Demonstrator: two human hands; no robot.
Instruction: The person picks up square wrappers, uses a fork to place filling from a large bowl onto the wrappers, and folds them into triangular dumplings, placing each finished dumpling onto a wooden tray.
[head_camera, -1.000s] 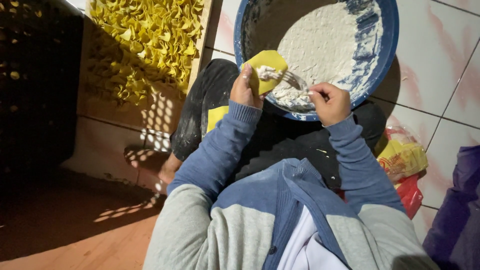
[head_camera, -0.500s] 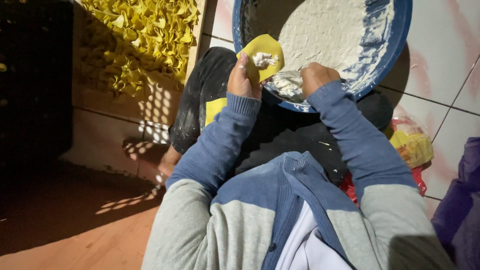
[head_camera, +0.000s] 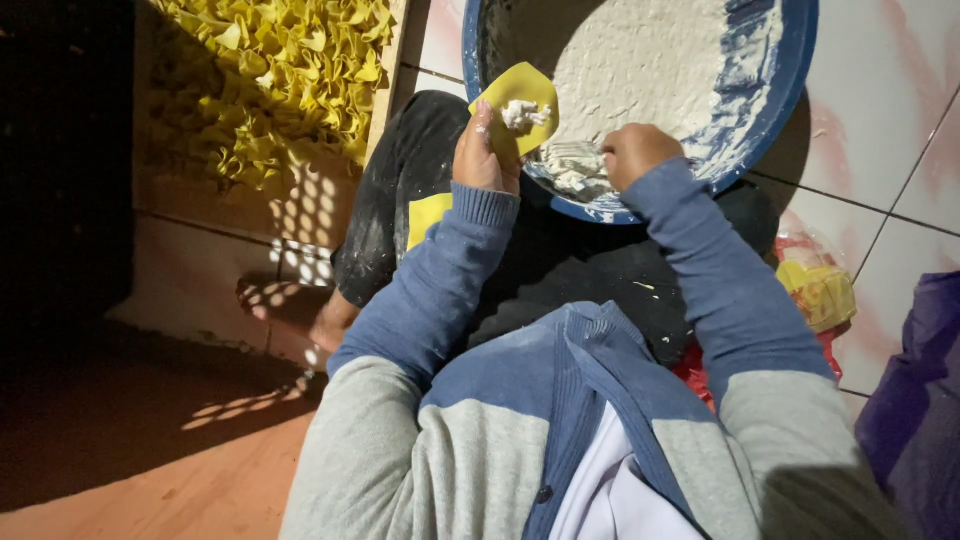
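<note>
My left hand (head_camera: 484, 150) holds a square yellow dough wrapper (head_camera: 520, 100) flat, with a small lump of white filling (head_camera: 520, 116) on it. My right hand (head_camera: 632, 152) is closed at the near rim of a big blue bowl (head_camera: 770, 110). Its knuckles face up over a mound of white filling (head_camera: 572, 166); what it grips is hidden. The bowl's inside is smeared with white paste.
A wooden tray (head_camera: 385, 95) heaped with folded yellow dumplings (head_camera: 270, 80) lies at the upper left. A bag with yellow wrappers (head_camera: 820, 292) sits on the tiled floor at the right. My dark trouser legs (head_camera: 400, 200) and a bare foot (head_camera: 325, 325) rest below.
My right hand has left the wrapper and dropped to the filling at the bowl's rim. White filling now lies on the wrapper in my left hand.
</note>
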